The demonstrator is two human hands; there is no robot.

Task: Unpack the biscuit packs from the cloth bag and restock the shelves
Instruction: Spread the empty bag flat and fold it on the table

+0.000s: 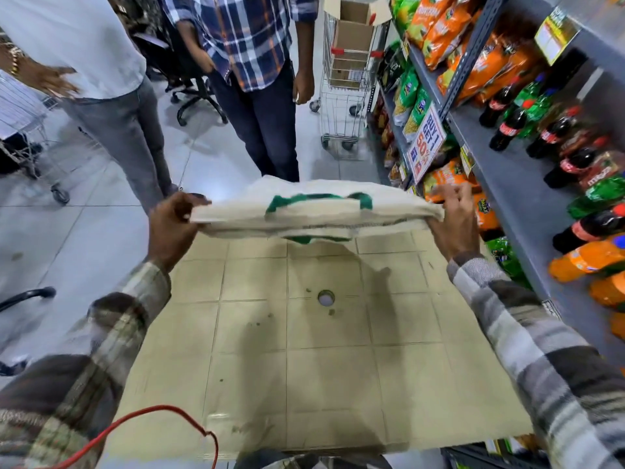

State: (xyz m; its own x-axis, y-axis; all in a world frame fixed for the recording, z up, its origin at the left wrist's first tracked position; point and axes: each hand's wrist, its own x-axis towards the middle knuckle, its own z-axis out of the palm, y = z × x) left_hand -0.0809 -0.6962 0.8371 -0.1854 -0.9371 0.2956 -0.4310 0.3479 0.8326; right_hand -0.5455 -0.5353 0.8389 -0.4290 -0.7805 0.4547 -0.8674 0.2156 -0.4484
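Observation:
A cream cloth bag with green handles is stretched flat between my hands above the far edge of a beige tiled-pattern table top. My left hand pinches the bag's left end. My right hand grips its right end, fingers curled over the cloth. The bag looks flat and folded; no biscuit packs show in it or on the table. The grey metal shelves run along the right side.
The shelves hold orange and green snack bags and cola and orange soda bottles. Two people stand ahead on the tiled floor. A wire trolley carries cardboard boxes. A red cable crosses the near left.

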